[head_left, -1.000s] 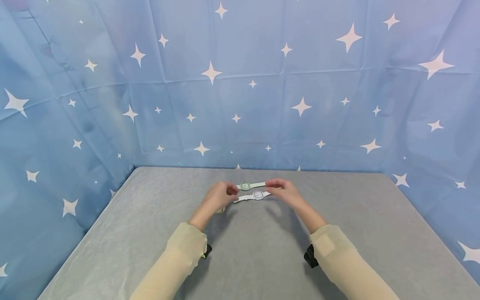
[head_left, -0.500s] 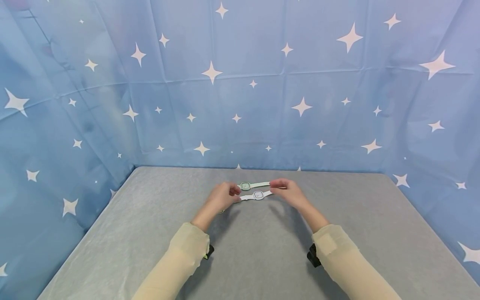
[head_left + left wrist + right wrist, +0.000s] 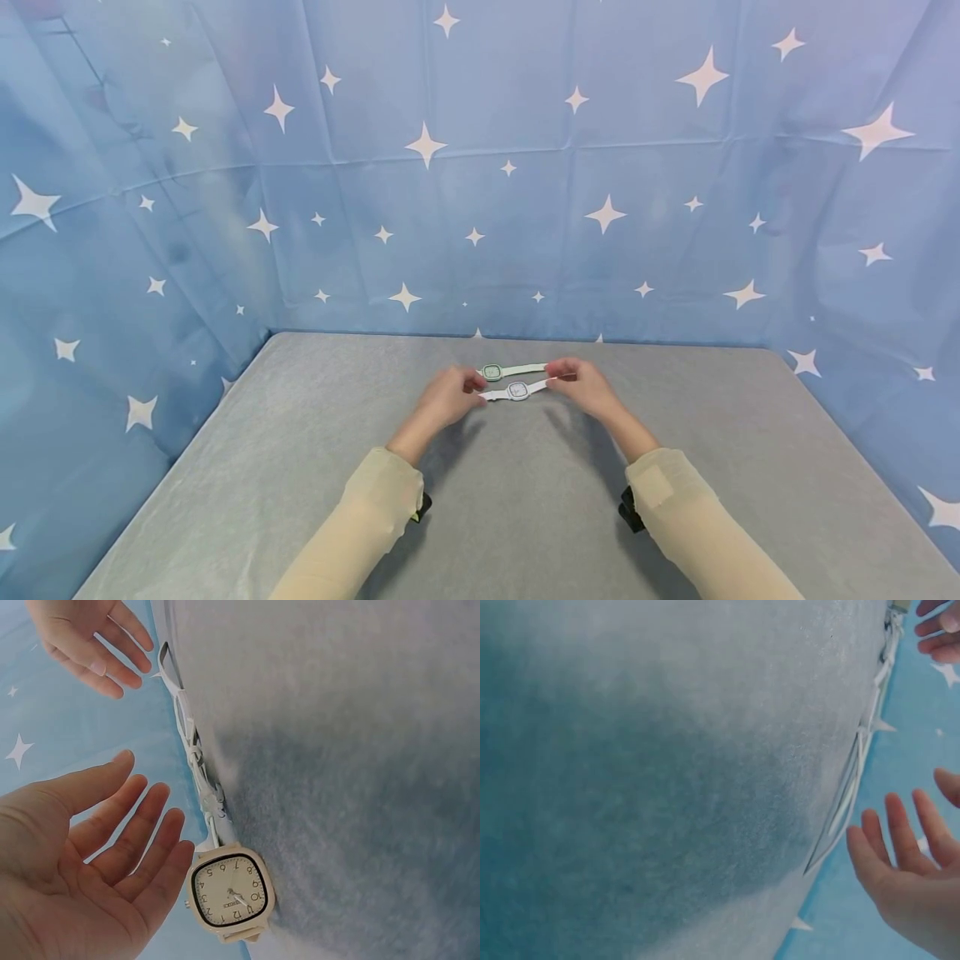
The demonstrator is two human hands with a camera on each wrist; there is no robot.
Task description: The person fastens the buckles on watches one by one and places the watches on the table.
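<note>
Two watches lie one behind the other near the back of the grey table: a green-rimmed one (image 3: 491, 372) and a white one (image 3: 517, 391). My left hand (image 3: 448, 395) is at their left ends, its fingers loosely bent and holding nothing. At the right strap ends is my right hand (image 3: 588, 390); its relaxed fingers (image 3: 900, 844) hold nothing in the right wrist view. A beige square watch (image 3: 231, 891) stands out beside my left hand (image 3: 97, 870) in the left wrist view; my left hand and arm hide it in the head view.
The grey table (image 3: 525, 500) has its back edge against a blue curtain (image 3: 495, 192) with white stars, which also hangs along both sides. A dark device is partly visible under each sleeve.
Both hands have moved slightly to the right, uncovering more of the green-rimmed watch's strap. The beige watch, partly visible before in the head view, is now hidden. The other two watches have stayed put.
</note>
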